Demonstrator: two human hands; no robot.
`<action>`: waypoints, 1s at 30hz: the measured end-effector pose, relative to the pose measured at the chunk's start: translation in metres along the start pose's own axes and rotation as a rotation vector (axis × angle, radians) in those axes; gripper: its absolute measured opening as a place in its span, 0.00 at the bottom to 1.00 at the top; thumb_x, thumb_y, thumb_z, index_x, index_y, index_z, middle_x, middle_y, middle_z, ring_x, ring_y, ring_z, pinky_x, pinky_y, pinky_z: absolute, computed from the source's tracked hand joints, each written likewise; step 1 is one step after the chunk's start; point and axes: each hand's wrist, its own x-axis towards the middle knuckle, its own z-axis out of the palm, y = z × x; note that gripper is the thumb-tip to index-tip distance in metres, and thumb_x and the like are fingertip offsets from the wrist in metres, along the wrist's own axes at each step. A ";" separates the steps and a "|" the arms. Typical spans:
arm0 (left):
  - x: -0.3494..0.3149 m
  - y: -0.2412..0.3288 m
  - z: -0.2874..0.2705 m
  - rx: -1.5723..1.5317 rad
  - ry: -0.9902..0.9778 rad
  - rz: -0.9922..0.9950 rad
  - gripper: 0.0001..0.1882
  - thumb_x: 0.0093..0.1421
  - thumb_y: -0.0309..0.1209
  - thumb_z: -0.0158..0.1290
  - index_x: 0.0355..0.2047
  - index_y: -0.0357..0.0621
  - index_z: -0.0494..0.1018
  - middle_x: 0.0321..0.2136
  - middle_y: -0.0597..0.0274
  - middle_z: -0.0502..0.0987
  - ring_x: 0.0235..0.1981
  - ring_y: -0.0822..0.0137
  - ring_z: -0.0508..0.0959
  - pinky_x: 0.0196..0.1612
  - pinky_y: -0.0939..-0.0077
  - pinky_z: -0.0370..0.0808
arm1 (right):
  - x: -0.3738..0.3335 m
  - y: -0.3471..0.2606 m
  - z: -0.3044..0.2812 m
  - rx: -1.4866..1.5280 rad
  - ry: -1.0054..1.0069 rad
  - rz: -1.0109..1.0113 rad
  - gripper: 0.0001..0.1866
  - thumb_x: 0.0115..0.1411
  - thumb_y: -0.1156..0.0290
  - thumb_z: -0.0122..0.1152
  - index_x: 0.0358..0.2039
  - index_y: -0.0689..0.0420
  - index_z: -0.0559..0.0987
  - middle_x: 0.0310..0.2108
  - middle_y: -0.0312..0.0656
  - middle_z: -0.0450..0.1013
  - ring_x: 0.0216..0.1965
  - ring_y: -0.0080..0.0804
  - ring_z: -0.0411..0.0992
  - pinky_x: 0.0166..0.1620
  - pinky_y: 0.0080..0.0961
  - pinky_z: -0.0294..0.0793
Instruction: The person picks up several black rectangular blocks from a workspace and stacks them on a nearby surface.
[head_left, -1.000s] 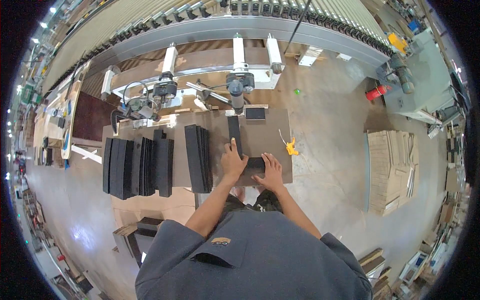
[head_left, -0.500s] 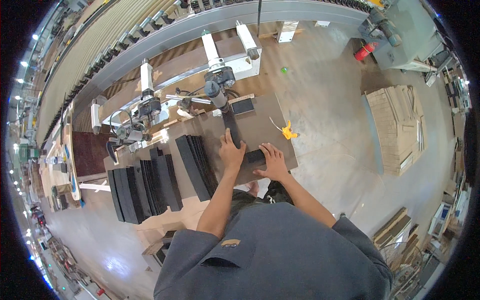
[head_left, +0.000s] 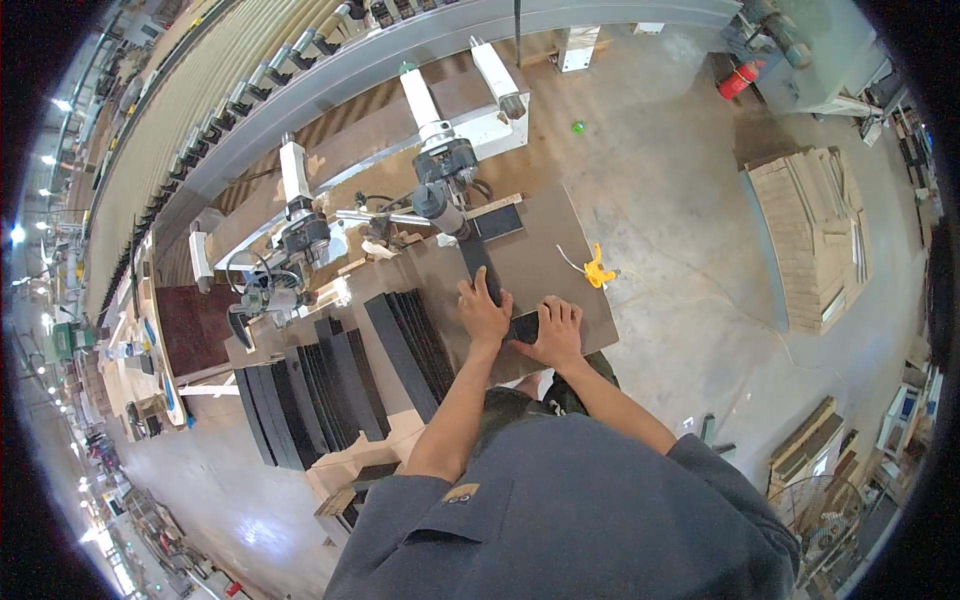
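A long black strip [head_left: 478, 256] lies on the brown tabletop [head_left: 560, 225], its far end beneath a grey cylindrical machine head [head_left: 432, 203]. My left hand [head_left: 484, 318] is closed about the strip's near end, which shows between index finger and thumb. Just right of it, a short black board [head_left: 524, 327] lies flat. My right hand [head_left: 556, 332] grips the board's right end, thumb on the near side and fingers on the far side; the palm hides that end. Another dark rectangular piece [head_left: 499, 222] rests against a wooden strip beside the machine head.
Left of my hands stand rows of black strips [head_left: 405, 345], with more stacked strips [head_left: 310, 395] farther left. A yellow air gun [head_left: 598, 268] is at the table's right edge. Cardboard sheets [head_left: 815, 240] are piled on the floor at right. A red extinguisher [head_left: 738, 80] stands beyond.
The whole view has shifted slightly, so the table and hands appear farther right. Both hands keep nearly the same places on the strip and the short board.
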 end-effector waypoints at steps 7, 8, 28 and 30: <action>0.000 0.000 -0.004 -0.098 -0.039 0.024 0.31 0.66 0.40 0.68 0.69 0.56 0.79 0.54 0.35 0.73 0.51 0.29 0.80 0.53 0.38 0.80 | -0.001 0.005 0.005 -0.033 -0.028 -0.022 0.56 0.51 0.24 0.79 0.61 0.63 0.77 0.68 0.52 0.69 0.71 0.57 0.64 0.74 0.62 0.59; -0.001 -0.001 -0.003 -0.101 -0.032 0.028 0.31 0.66 0.40 0.68 0.69 0.56 0.79 0.54 0.35 0.73 0.51 0.29 0.80 0.53 0.38 0.80 | -0.002 0.005 0.006 -0.037 -0.020 -0.025 0.56 0.51 0.24 0.79 0.61 0.63 0.77 0.68 0.52 0.69 0.71 0.57 0.64 0.74 0.62 0.59; 0.021 0.004 -0.005 -0.063 -0.036 -0.028 0.27 0.65 0.40 0.70 0.64 0.57 0.79 0.57 0.36 0.74 0.52 0.30 0.81 0.53 0.38 0.81 | 0.022 0.005 0.005 -0.020 -0.130 0.023 0.58 0.53 0.23 0.77 0.65 0.63 0.77 0.71 0.51 0.68 0.76 0.54 0.61 0.78 0.60 0.54; 0.023 0.003 -0.005 -0.029 0.006 0.012 0.26 0.66 0.39 0.69 0.64 0.55 0.78 0.54 0.38 0.73 0.49 0.32 0.82 0.50 0.39 0.81 | 0.025 0.006 0.006 -0.044 -0.147 0.022 0.59 0.53 0.22 0.76 0.65 0.63 0.76 0.71 0.51 0.68 0.76 0.54 0.60 0.79 0.60 0.54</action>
